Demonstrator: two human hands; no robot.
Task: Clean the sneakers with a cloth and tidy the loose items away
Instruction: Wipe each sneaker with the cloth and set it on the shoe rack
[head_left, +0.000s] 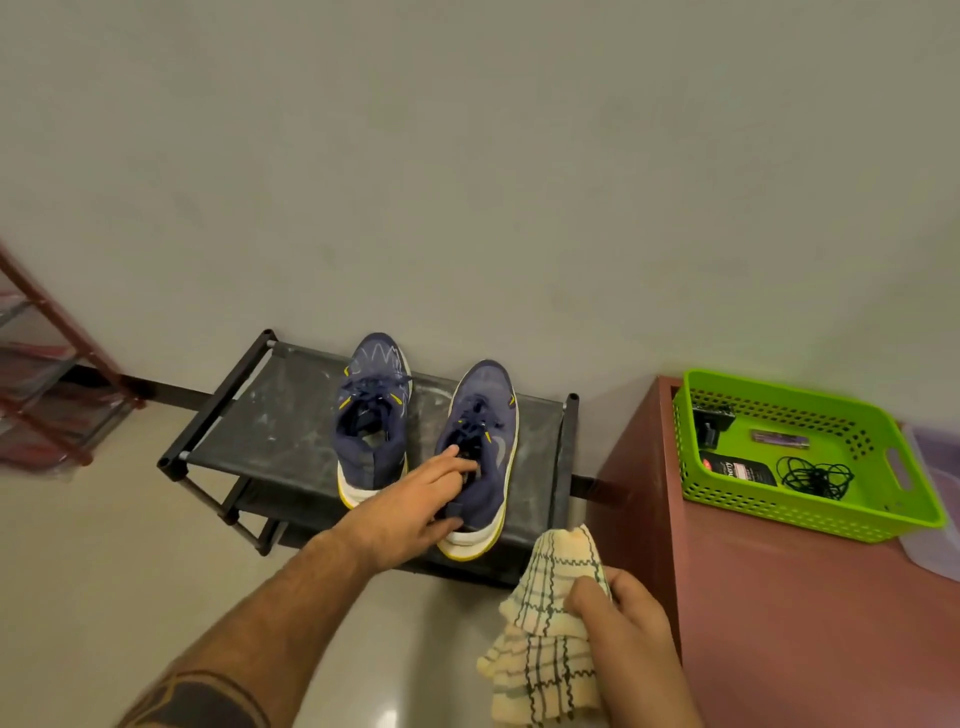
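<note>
Nearest me, his right hand (631, 618) bunches a cream checked cloth (545, 639), fingers curled round it. His left hand (415, 501) grips the heel collar of the right navy mesh sneaker (485, 447), fingers inside, on the dusty black fabric rack (280, 415). A careless lift could knock the neighbouring sneaker (371, 415), standing just beside.
</note>
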